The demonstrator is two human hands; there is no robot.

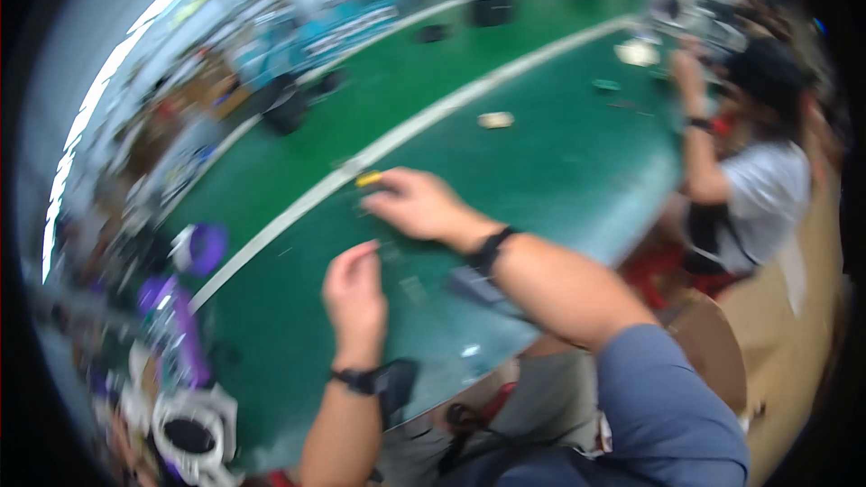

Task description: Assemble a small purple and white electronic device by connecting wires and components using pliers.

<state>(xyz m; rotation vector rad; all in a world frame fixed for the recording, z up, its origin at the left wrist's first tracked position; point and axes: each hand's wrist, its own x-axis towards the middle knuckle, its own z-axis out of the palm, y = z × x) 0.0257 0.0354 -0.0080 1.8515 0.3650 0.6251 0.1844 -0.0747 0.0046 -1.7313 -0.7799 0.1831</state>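
Note:
Motion blurs the picture. My right hand (pixel 410 206) is over the green tabletop, with thumb and fingers closed around a small yellow piece (pixel 369 179); its exact kind is not clear. Closer to me and a little to the left is my left hand (pixel 354 287). Its fingers are drawn together in a pinch, and whatever they hold, if anything, is too small and smeared to name. The two hands are apart. Dark bands circle both wrists. A dark flat object (pixel 487 289) lies at the table edge, partly under my right forearm.
A white strip (pixel 451 108) runs along the green table (pixel 559 171). A small beige block (pixel 495 120) lies beyond my right hand. Purple rolls (pixel 207 248) and a white ring-shaped device (pixel 191 433) stand at left. A co-worker (pixel 762 162) sits at right; dark bins (pixel 492 5) stand farther back.

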